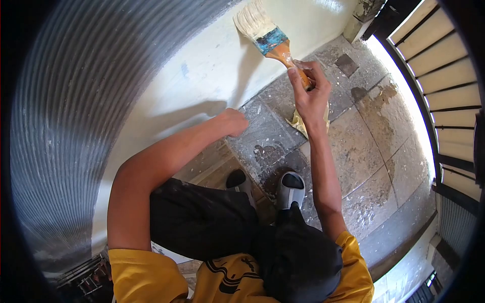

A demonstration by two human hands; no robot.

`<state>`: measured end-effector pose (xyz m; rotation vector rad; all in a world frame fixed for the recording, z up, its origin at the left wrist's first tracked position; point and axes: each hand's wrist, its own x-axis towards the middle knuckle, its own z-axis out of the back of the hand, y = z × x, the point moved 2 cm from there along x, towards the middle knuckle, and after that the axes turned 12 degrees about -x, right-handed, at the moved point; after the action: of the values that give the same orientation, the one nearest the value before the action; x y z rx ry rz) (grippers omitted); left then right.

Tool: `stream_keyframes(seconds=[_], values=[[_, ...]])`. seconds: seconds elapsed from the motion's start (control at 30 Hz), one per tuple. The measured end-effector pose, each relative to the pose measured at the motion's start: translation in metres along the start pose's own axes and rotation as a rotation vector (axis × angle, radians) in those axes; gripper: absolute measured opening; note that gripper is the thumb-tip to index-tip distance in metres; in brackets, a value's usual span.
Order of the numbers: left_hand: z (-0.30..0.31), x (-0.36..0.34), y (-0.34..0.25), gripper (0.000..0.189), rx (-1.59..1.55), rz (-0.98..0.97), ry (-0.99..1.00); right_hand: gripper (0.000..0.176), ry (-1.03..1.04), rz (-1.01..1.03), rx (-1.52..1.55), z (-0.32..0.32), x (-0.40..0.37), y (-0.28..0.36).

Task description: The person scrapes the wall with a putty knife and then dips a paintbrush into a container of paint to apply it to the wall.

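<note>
A wide paintbrush (275, 43) with an orange wooden handle and a blue-smeared ferrule is held in my right hand (314, 91), my fingers closed round the handle's end. Its cream-coated bristles point up and overlap the pale wall (202, 76). My left hand (233, 122) is curled into a fist near the foot of that wall, with nothing sticking out of it. Partly hidden under my right wrist, a crumpled cream-yellow piece (298, 125) rests on the tiled floor.
Corrugated metal sheeting (96, 76) covers the upper wall on the left. Paint spots and damp patches mark the grey floor tiles (374, 131). A barred gate (439, 91) stands at the right. My feet are in grey slide sandals (291, 194) below my hands.
</note>
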<state>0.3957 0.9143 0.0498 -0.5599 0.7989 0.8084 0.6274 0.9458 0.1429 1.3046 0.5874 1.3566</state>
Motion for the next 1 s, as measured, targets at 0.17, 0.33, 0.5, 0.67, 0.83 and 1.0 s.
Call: stream_keyframes(seconds=[0.17, 0.33, 0.5, 0.67, 0.83, 1.0], values=[[-0.004, 0.004, 0.003, 0.01, 0.021, -0.026, -0.079, 0.018, 0.069, -0.024, -0.05, -0.014, -0.005, -0.024], [-0.006, 0.007, 0.003, 0.015, 0.014, -0.001, -0.058, 0.018, 0.13, -0.057, -0.102, -0.02, -0.021, -0.061], [0.008, -0.001, -0.006, 0.015, 0.014, 0.008, -0.005, 0.023, 0.193, -0.133, -0.276, -0.024, -0.036, -0.101], [0.017, -0.005, -0.013, 0.018, 0.043, 0.017, 0.037, 0.024, 0.244, -0.152, -0.491, -0.009, -0.046, -0.13], [-0.003, -0.004, -0.003, 0.014, 0.011, 0.005, -0.049, 0.022, 0.167, -0.241, -0.387, 0.029, -0.04, -0.058], [-0.005, -0.007, 0.002, 0.014, -0.009, 0.015, 0.023, 0.021, -0.068, 0.021, -0.069, 0.018, -0.016, -0.011]])
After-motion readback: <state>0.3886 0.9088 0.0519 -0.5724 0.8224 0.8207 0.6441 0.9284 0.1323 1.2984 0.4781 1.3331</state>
